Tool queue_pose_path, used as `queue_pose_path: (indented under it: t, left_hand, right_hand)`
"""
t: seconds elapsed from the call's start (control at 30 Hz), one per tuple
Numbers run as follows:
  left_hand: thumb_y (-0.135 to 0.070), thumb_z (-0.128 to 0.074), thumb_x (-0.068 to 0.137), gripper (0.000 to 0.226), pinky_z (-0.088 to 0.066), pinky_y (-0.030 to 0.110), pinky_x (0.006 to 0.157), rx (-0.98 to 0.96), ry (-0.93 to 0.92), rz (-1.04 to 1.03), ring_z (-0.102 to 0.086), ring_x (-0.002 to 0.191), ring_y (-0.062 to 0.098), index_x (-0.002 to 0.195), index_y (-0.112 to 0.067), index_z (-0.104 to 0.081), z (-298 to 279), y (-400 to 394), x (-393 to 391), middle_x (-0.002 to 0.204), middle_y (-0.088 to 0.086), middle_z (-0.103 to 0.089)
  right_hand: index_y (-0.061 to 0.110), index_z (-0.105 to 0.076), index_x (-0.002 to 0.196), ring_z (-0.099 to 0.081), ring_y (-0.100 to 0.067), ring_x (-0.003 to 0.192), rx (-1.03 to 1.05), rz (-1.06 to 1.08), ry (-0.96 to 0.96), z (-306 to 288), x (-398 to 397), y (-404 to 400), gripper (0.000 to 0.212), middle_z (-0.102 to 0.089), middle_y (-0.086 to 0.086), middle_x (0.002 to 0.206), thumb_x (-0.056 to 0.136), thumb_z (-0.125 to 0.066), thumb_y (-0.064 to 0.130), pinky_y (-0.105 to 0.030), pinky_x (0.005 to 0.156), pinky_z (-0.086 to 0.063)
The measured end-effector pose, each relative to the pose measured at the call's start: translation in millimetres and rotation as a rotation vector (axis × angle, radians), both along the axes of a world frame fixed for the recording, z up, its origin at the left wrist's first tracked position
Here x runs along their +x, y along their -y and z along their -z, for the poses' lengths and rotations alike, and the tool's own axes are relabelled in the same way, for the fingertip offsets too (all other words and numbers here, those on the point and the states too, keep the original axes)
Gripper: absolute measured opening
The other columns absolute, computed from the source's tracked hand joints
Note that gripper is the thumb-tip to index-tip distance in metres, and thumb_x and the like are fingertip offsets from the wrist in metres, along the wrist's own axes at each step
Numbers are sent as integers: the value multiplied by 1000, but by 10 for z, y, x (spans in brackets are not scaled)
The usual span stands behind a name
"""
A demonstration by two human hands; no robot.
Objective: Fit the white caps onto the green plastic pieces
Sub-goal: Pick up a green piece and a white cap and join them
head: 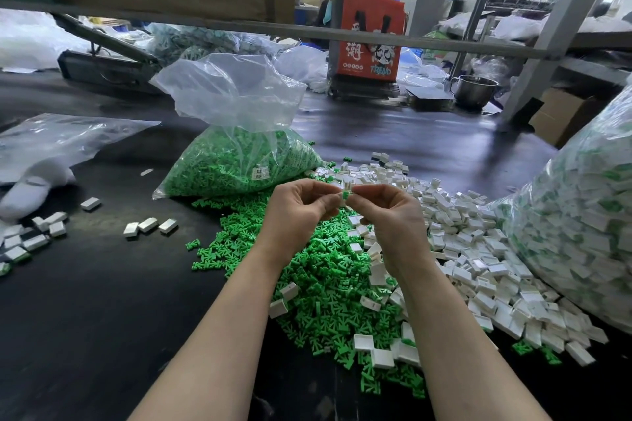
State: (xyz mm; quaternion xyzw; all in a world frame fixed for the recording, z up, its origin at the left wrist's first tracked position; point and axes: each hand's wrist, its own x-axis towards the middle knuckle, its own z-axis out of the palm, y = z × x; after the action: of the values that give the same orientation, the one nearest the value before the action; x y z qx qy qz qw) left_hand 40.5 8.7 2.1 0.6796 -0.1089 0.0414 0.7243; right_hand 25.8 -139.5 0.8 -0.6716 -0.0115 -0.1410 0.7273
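Observation:
My left hand (pixel 297 212) and my right hand (pixel 386 215) meet above the dark table, fingertips together. Between them sits a small green plastic piece (pixel 345 195) with a white cap (pixel 346 185) right above it. The left fingers pinch the white cap, and the right fingers pinch the green piece. Below my hands lies a heap of loose green pieces (pixel 325 280). A heap of loose white caps (pixel 478 249) spreads to the right of it.
An open clear bag of green pieces (pixel 236 161) stands behind my hands. A large bag of capped pieces (pixel 588 225) fills the right side. Several capped pieces (pixel 147 225) lie at left. A red bag (pixel 371 34), a metal pot (pixel 475 89) and a person sit beyond.

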Motion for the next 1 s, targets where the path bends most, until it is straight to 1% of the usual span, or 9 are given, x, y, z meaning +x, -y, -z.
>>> queue_pose_path:
  t: [0.07, 0.2, 0.3, 0.47, 0.67, 0.73, 0.83, 0.93, 1.0]
  left_hand:
    - [3, -68, 85, 9, -56, 20, 72, -20, -4, 10, -71, 74, 14, 90, -4, -72, -4, 2, -3, 78, 6, -74]
    - [2, -68, 85, 13, -55, 18, 69, -15, 1, 8, -70, 71, 11, 86, -9, -73, 2, -5, 8, 74, 1, -74]
    - [1, -69, 85, 13, -55, 19, 70, 27, 28, 1, -70, 72, 12, 86, -11, -74, 22, -23, 24, 76, 3, -75]
    - [-1, -71, 85, 13, -58, 25, 75, 80, 70, -17, -70, 76, 19, 88, -13, -75, 36, -34, 36, 81, 7, -75]
    - [1, -70, 85, 12, -55, 19, 71, 11, 26, 7, -70, 74, 13, 87, -11, -74, 35, -10, 28, 78, 3, -75]
    - [0, -70, 85, 12, -55, 19, 71, 44, 43, 14, -71, 75, 14, 88, -10, -74, 38, -29, 29, 80, 5, -75]
    - [-1, -71, 84, 14, -55, 19, 71, 105, 88, 24, -70, 74, 13, 88, -14, -75, 32, -60, 27, 79, 3, -75]
    - [-2, -72, 84, 15, -54, 18, 71, 158, 121, 26, -70, 73, 10, 87, -17, -75, 18, -88, 33, 77, -2, -75]
    - [-2, -72, 83, 16, -54, 18, 71, 196, 138, 28, -69, 73, 8, 86, -18, -75, 17, -102, 38, 77, -5, -75]
  right_hand:
    - [13, -73, 82, -67, -6, 69, -8, -6, 25, 0, -1, 1, 15, -74, 2, 76, 78, -78, 0, -15, 60, -50]
    - [17, -73, 79, -71, -15, 76, -42, -20, 62, 13, 9, 7, 17, -75, -3, 80, 76, -79, 1, -21, 71, -55]
    - [19, -74, 76, -71, -17, 76, -64, -33, 55, 18, 22, 29, 18, -75, -4, 79, 75, -80, 2, -21, 70, -55]
    - [15, -75, 78, -70, -17, 74, -80, -29, 40, 9, 37, 43, 15, -75, -7, 79, 75, -81, 2, -21, 68, -54]
    - [11, -74, 82, -69, -18, 76, -96, -33, 39, 2, 10, 25, 12, -74, -9, 82, 76, -80, 2, -25, 72, -57]
    - [9, -74, 83, -69, -17, 75, -122, -46, 41, -5, 6, 36, 11, -74, -10, 82, 76, -80, 3, -24, 71, -56]
    - [8, -74, 86, -68, -10, 71, -141, -61, 25, -10, 8, 57, 12, -74, -8, 82, 77, -79, 3, -17, 63, -51]
    - [8, -74, 91, -68, -8, 69, -156, -78, -57, 3, 6, 69, 14, -75, -5, 82, 78, -79, 9, -18, 60, -51]
    - [10, -74, 86, -66, -5, 64, -182, -98, -82, 12, -1, 73, 8, -75, -1, 74, 80, -78, 12, -18, 57, -51]
